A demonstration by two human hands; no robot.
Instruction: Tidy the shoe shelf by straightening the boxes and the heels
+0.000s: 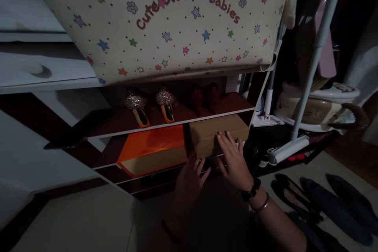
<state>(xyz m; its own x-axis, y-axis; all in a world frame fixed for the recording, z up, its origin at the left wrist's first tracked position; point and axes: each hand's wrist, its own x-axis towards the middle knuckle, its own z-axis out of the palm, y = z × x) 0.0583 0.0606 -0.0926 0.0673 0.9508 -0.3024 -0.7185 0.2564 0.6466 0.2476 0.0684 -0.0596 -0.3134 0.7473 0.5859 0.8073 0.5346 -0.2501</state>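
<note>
A brown cardboard box [206, 136] rests on a lower shelf of the shoe rack [189, 123]. My right hand [234, 161], with a watch and a bangle at its wrist, has its fingers spread against the box's front and upper edge. Lower and to the left, my left hand [190, 179] is at the box's lower left corner with fingers apart; whether it touches the box I cannot tell. Left of the box, on the same shelf, is an orange box [156, 141] with a pale front panel. Neither hand grips anything.
Glittery high heels [136, 104] and dark red shoes [203, 96] stand on the shelf above. A star-printed cover [177, 27] hangs over the rack's top. At right are a squeegee [289, 149], a pink-handled brush [325, 39] and black shoes [333, 201] on the floor.
</note>
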